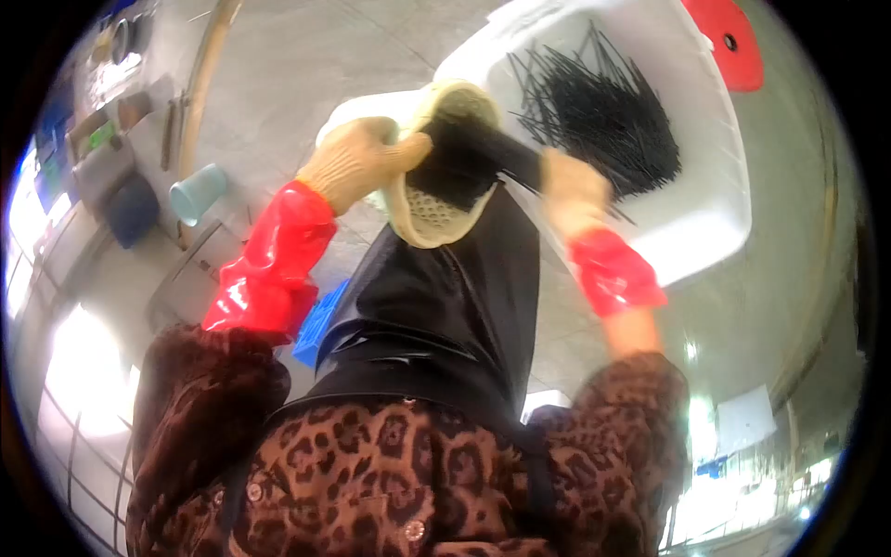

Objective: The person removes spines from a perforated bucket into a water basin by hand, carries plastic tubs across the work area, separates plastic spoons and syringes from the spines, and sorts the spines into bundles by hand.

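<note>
My left hand (357, 162), in a tan glove with a red cuff, is closed on the rim of a cream-coloured strainer basket (432, 223). The basket has a perforated bottom and is tilted in front of my black apron. My right hand (574, 193), gloved alike, is closed round one end of a long black object (510, 158), blurred by motion; I cannot tell whether it is a bundle or one piece. Its other end reaches into the basket, where a dark mass (450, 162) covers much of the bottom.
A large white tub (715, 200) at the right holds many thin black sticks (603, 121). A red stool-like object (729, 42) stands beyond it. A pale blue bucket (198, 193) lies on its side at left. A blue crate (320, 325) is by my legs.
</note>
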